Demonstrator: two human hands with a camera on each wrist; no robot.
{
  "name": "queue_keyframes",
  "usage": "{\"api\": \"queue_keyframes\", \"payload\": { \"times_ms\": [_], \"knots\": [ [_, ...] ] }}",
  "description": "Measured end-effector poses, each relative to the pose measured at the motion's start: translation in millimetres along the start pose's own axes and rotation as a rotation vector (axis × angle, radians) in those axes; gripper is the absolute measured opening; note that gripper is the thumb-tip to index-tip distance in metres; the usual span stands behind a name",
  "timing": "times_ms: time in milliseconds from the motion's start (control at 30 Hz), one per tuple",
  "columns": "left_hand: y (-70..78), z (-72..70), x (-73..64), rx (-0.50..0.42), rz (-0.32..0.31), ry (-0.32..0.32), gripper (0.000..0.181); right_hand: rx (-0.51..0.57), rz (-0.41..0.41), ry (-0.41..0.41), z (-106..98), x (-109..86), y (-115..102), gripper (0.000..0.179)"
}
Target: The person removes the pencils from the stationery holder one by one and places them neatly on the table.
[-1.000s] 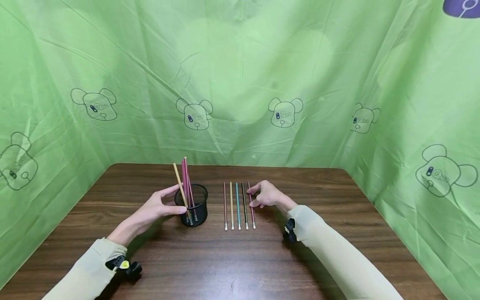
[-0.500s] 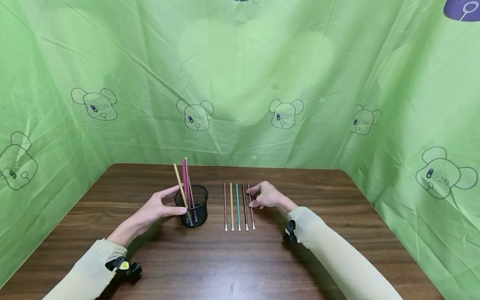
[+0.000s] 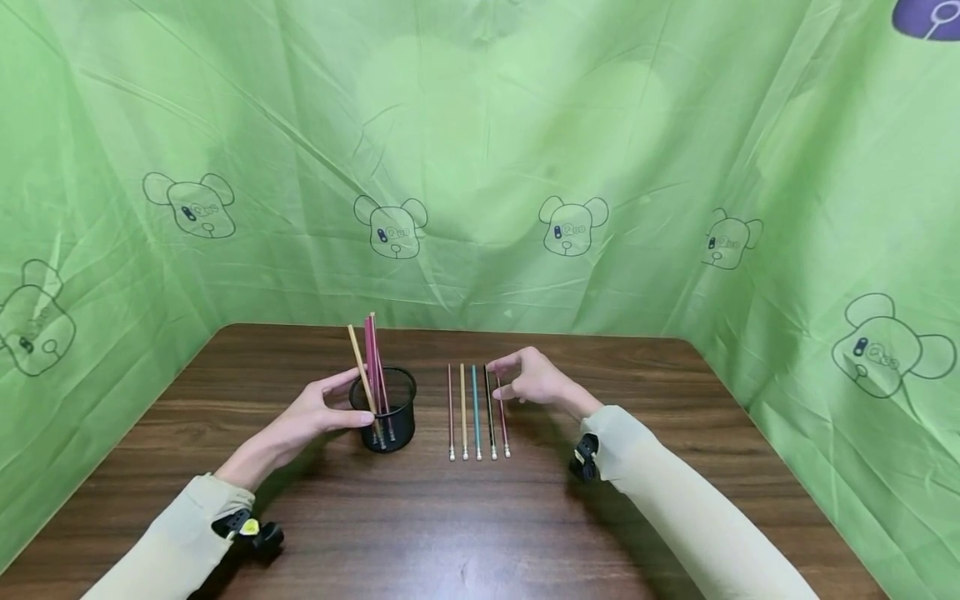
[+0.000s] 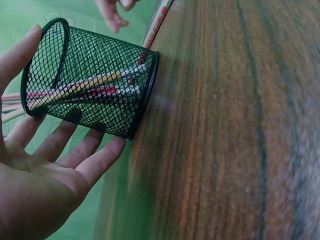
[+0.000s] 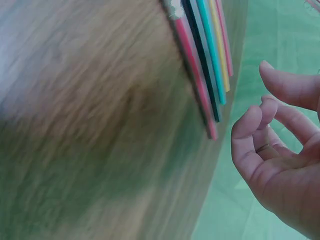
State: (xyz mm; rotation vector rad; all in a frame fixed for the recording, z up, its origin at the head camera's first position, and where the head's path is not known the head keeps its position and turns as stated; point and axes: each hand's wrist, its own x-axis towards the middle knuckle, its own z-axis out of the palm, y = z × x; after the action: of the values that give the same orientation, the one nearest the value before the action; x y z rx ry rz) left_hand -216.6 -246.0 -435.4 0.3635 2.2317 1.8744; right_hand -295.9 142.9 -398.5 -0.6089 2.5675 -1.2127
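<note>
A black mesh pencil cup (image 3: pixel 393 425) stands upright on the table, with a yellow pencil (image 3: pixel 360 367) and several pink ones leaning in it. My left hand (image 3: pixel 307 417) holds the cup from its left side, thumb at the near rim and fingers along the far wall, as the left wrist view shows. To the cup's right lie pencils in a row: a dark pink one (image 3: pixel 451 412), a yellow one (image 3: pixel 463 412), a blue one (image 3: pixel 476 412), a black one (image 3: pixel 491 417) and another pink one (image 3: pixel 504 429). My right hand (image 3: pixel 536 379) hovers just over the rightmost pencils' far ends, thumb and fingers apart, gripping nothing.
The brown wooden table (image 3: pixel 420 525) is bounded at the back and sides by a green curtain (image 3: pixel 480 150) printed with bear heads. Black wrist devices sit on my left sleeve (image 3: pixel 187 533) and right sleeve (image 3: pixel 667 492).
My right hand has lifted off the rightmost pink pencil and shifted slightly away from me. That pencil has tilted a little nearer the black one. The left hand stays at the cup.
</note>
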Motion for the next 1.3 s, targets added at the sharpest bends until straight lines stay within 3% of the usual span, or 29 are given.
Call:
{"api": "queue_keyframes", "payload": {
  "times_ms": [433,933,1100,1300],
  "knots": [
    [0.6,-2.3,1.2,0.018,0.009,0.004,0.092,0.039,-0.112,-0.022,8.2,2.8,-44.0,0.041],
    [0.5,-1.0,0.9,0.023,0.012,0.002,0.092,-0.018,-0.208,-0.06,30.8,14.0,-81.5,0.039],
    [0.4,0.5,0.5,0.013,0.02,-0.003,0.091,-0.037,-0.232,-0.057,42.0,21.9,-87.4,0.039],
    [1.4,0.9,1.0,0.003,0.02,-0.015,0.089,0.015,-0.236,-0.063,51.8,29.9,-93.3,0.04]
  ]
}}
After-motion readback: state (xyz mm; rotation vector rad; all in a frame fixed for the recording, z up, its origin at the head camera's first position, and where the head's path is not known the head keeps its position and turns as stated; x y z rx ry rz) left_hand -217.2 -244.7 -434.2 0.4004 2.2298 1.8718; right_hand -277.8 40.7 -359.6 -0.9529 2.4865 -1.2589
